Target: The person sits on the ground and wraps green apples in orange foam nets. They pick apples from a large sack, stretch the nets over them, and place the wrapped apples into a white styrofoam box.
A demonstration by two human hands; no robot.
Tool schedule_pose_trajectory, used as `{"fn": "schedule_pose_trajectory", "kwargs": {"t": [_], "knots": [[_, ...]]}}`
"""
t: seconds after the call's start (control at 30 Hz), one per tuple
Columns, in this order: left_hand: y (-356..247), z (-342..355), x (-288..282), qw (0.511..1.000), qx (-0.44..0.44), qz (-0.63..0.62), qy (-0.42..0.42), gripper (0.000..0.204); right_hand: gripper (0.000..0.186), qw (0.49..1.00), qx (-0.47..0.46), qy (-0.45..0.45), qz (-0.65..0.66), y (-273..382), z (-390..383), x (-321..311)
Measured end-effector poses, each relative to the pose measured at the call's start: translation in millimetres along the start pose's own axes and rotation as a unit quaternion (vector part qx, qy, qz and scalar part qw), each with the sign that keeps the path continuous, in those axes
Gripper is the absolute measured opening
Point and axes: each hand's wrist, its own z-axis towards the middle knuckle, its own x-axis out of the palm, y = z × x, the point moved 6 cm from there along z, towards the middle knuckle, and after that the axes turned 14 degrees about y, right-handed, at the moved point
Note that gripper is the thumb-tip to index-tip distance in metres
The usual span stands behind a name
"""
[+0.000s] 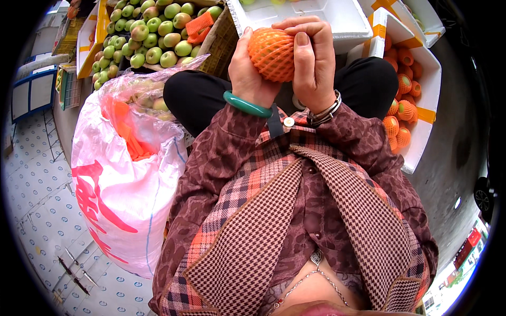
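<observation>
Both my hands are closed around a round fruit in an orange foam net (271,55), held up in front of my lap. My left hand (246,76), with a green bangle at the wrist, cups it from the left and below. The fingers of my right hand (315,66) press on its right side and top, thumb upright. The net covers the fruit, so its kind is hidden. Beyond my hands sits a white foam box (345,23) with a few pale green fruits at its far end.
Green-red apples (154,55) fill a crate at the far left, with folded orange foam nets (198,27) on top. A large white sack (124,210) holding more orange nets (132,137) stands at my left. At right, a white foam box (428,105) contains netted fruits (405,110).
</observation>
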Motion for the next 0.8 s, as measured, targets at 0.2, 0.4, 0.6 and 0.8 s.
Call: {"fn": "schedule_pose_trajectory", "kwargs": {"t": [0.2,0.4,0.6,0.8], "knots": [[2.9,7.7,-6.6,1.000,-0.001,-0.002,-0.002,0.042,0.010,1.000,0.001,-0.003,-0.016,-3.1,1.4,-3.9],[9.2,11.9,-19.1,0.995,-0.018,0.028,-0.094,0.045,0.030,0.961,0.194,-0.011,0.196,-50.9,-15.4,-7.6],[16.0,4.5,-13.3,0.995,-0.084,0.046,-0.033,0.055,0.051,0.862,0.321,-0.032,0.392,-65.1,-50.0,-19.2],[17.0,0.9,-6.3,0.978,-0.074,0.194,0.033,0.052,0.073,0.891,0.307,0.064,0.328,-57.3,-55.4,-21.7]]}}
